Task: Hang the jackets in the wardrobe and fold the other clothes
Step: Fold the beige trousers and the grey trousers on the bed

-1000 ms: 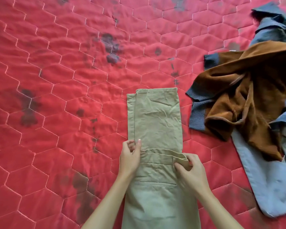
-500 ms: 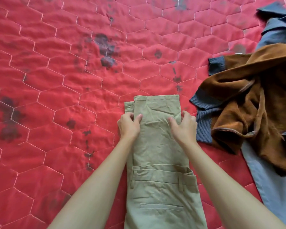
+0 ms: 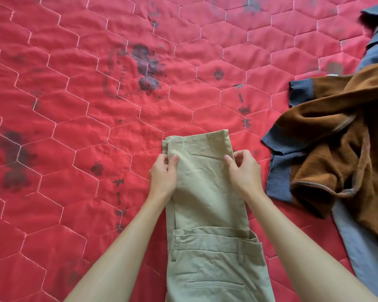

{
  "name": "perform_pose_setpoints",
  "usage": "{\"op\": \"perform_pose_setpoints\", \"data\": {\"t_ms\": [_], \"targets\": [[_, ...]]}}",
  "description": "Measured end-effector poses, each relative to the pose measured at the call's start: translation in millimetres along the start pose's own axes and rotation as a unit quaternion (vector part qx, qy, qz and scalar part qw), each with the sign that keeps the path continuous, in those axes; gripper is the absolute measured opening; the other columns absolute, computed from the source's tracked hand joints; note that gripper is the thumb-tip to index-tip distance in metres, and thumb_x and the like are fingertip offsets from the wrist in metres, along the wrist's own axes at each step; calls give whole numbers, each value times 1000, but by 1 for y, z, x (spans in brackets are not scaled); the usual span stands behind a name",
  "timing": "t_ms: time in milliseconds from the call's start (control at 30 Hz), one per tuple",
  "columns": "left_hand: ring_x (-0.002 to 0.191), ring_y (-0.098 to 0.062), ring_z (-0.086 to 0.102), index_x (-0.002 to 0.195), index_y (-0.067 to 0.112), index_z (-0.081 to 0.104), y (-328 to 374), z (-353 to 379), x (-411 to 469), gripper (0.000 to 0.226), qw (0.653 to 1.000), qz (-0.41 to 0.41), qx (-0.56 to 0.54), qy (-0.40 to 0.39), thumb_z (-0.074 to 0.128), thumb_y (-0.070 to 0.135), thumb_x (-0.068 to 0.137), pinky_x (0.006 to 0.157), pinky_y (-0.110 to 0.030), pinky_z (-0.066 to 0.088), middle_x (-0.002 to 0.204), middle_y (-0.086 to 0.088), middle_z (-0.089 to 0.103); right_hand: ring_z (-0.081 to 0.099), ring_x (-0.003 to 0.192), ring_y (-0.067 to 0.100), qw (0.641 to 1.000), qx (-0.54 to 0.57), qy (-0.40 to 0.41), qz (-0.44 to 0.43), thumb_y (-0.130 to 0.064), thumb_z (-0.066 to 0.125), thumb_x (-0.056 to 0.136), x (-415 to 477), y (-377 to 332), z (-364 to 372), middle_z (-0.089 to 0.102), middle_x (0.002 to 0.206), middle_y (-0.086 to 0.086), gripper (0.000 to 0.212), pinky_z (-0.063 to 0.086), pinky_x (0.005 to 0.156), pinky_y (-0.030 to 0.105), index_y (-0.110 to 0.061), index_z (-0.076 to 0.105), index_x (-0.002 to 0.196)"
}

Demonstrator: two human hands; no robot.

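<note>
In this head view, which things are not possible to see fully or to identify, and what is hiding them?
In the head view:
- The khaki trousers: the near end is cut off by the bottom edge.
- The brown jacket: its right part runs past the right edge.
- The blue-grey garment: it lies mostly under the brown jacket and is cut by the right edge, so its kind is unclear.
</note>
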State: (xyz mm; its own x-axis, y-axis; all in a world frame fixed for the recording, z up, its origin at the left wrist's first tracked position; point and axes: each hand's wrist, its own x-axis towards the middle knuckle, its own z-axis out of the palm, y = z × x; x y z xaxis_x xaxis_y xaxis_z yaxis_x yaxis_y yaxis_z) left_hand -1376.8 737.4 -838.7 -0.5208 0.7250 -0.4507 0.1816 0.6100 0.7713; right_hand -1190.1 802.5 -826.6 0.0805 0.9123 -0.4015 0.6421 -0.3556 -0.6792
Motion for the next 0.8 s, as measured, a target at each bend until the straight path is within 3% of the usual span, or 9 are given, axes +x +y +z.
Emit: {"op": "perform_pose_setpoints", "data": {"t_ms": [100, 167, 233, 300, 367, 433, 500, 667, 800], "targets": [[87, -1, 65, 107, 22, 61, -12, -9, -18, 37, 994, -22, -26, -102, 66, 53, 88, 77, -23, 48, 94, 13, 70, 62, 86, 17, 1000, -9, -7, 3, -28, 65, 95, 2, 3, -3, 68, 88, -2, 14, 45, 78, 30, -14, 65, 95], [103, -4, 69, 120, 26, 61, -29, -13, -41, 50, 983, -35, -77, -164, 74, 54, 80, 88, -26, 53, 110, 11, 74, 64, 88, 20, 1000, -4, 11, 7, -24, 65, 95, 4, 2, -4, 71, 89, 1, 11, 47, 80, 33, -13, 67, 94], [105, -9, 70, 121, 24, 62, -46, -13, -66, 50, 967, -74, -108, -218, 76, 49, 81, 90, -30, 55, 113, 9, 74, 62, 86, 21, 999, 10, 42, 23, -22, 65, 94, 5, 0, -6, 70, 89, 4, 11, 42, 76, 29, -10, 68, 95], [96, -10, 72, 111, 19, 66, -67, -13, -86, 38, 958, -96, -102, -248, 76, 44, 83, 84, -29, 54, 103, 8, 76, 61, 86, 20, 997, 17, 62, 38, -21, 66, 94, 5, 0, -7, 68, 87, 3, 13, 36, 73, 25, -8, 68, 97], [73, -8, 61, 84, 6, 65, -79, -17, -102, 38, 960, -109, -101, -237, 72, 44, 84, 67, -28, 46, 77, 9, 68, 62, 85, 18, 998, 20, 56, 34, -22, 67, 93, 3, -1, -8, 69, 88, 3, 12, 38, 74, 24, -10, 69, 96], [64, -10, 49, 72, -4, 59, -77, -25, -114, 50, 966, -115, -118, -201, 69, 42, 89, 58, -27, 36, 65, 2, 56, 63, 82, 15, 999, 31, 45, 5, -22, 69, 92, 0, -5, -6, 70, 85, 0, 9, 44, 75, 26, -14, 69, 93], [57, -9, 42, 62, 5, 56, -74, -35, -124, 41, 976, -100, -133, -140, 64, 28, 95, 51, -26, 31, 58, 2, 49, 64, 78, 13, 998, 37, 34, -29, -22, 71, 90, -2, -10, -1, 70, 82, -2, 7, 47, 73, 27, -15, 70, 90], [54, -8, 25, 57, 15, 35, -92, -45, -121, 49, 998, -60, -24, -5, 60, 21, 99, 54, -33, 23, 53, 11, 28, 67, 85, 11, 998, 54, -11, -26, -20, 72, 89, -9, -9, 14, 71, 87, -5, 5, 52, 83, 27, -19, 70, 93], [55, -5, 27, 62, 17, 34, -81, -43, -126, 45, 999, -32, -24, -2, 53, 18, 102, 55, -31, 26, 53, 13, 32, 66, 84, 2, 991, 93, -89, -39, -13, 70, 90, -18, -16, 15, 72, 93, -8, 15, 53, 83, 23, -17, 69, 105]]}}
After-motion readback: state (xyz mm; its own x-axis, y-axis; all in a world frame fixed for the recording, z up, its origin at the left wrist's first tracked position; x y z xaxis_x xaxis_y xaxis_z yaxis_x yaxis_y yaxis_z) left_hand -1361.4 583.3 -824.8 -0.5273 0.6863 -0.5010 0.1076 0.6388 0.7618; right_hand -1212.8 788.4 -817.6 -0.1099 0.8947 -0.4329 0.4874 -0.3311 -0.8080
